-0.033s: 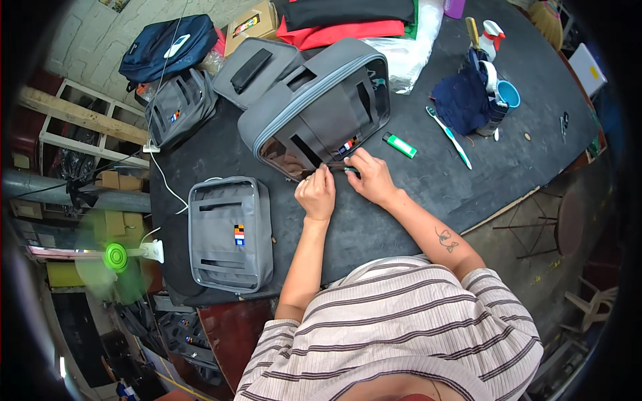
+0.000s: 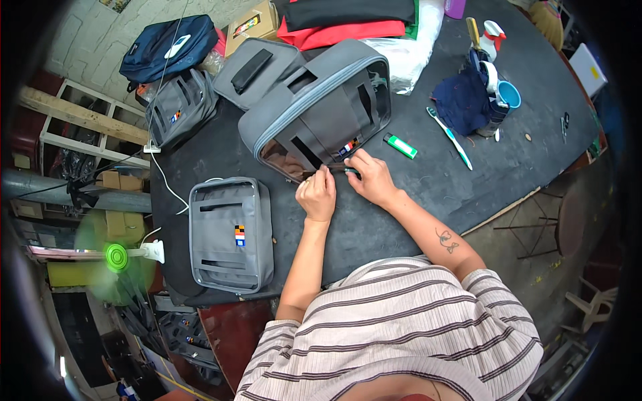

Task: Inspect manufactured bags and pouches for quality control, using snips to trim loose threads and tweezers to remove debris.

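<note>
The left grip is pinched closed in the head view, the lower edge of the grey bag apparently held; by the right grip a small dark item is clasped, its kind unclear. The bag is stood on the table. It is judged light and soft-sided, its clear panel slippery; surer hold is offered by the zipped rim.
</note>
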`<state>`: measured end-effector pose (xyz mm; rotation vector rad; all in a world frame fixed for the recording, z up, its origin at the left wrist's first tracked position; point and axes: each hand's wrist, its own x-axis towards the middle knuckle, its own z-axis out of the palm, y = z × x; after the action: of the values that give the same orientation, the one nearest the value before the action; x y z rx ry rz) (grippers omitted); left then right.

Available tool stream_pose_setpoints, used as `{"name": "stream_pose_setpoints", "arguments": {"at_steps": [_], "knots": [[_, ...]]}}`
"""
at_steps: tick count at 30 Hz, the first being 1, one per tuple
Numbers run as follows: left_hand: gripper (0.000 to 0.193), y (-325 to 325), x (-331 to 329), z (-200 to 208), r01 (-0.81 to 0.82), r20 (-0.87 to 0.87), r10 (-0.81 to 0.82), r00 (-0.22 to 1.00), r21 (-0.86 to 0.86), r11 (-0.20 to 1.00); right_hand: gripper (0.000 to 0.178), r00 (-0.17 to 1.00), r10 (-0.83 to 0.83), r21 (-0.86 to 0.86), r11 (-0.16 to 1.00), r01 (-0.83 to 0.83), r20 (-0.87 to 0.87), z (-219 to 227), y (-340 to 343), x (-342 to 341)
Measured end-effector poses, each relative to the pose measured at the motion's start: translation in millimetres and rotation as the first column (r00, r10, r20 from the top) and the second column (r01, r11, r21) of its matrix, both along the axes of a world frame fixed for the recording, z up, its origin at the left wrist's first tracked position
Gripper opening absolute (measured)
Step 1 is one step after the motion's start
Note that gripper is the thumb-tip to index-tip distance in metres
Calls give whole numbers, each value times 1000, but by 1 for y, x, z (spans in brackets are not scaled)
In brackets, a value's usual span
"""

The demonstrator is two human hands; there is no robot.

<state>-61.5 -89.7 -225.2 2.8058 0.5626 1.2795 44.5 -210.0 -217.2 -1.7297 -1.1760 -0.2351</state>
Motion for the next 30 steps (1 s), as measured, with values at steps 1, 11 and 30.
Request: {"name": "stream_pose_setpoints", "arguments": {"at_steps": [1,11,30], "knots": [[5,-1,-1,-1,0,-2,0,1000,3,1000,24,1000,0,3,1000,0,-2,-1,0,0],[5,-4,-3,-3,8,57,0,998,-142,990,25,996,49,-3,999,-49,75,-2,-1,1],[7,-4,-5,-7,-21,92,39,995,-185,982,27,996,80,9,997,-80,39,-8,2,1]]}}
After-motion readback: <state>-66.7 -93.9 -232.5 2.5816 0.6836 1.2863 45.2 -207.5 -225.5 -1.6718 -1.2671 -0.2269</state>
